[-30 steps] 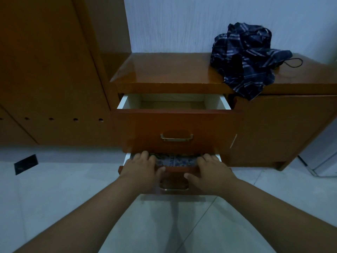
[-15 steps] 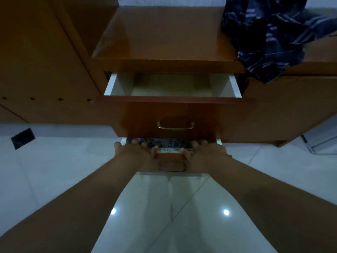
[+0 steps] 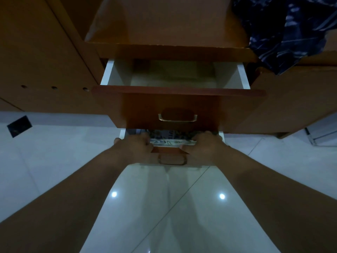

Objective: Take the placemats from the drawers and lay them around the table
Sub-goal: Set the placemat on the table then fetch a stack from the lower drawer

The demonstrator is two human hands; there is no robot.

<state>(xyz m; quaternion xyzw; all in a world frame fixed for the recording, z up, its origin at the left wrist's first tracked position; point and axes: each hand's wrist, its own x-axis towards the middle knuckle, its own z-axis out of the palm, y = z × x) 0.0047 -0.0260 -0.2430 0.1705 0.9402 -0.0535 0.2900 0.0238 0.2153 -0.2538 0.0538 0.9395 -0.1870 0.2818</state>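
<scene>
Upper drawer (image 3: 173,106) overhanging lower drawer (image 3: 172,157)

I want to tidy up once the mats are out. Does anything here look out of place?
Yes. A crumpled dark striped cloth lies bunched on the cabinet top at the right, one corner drooping over the front edge. The upper drawer stands pulled out and looks bare inside, above the lower drawer.

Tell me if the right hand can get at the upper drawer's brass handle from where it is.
Probably yes, once it lets go: the right hand grips the placemats in the lower drawer, and the brass handle just above is uncovered.
</scene>
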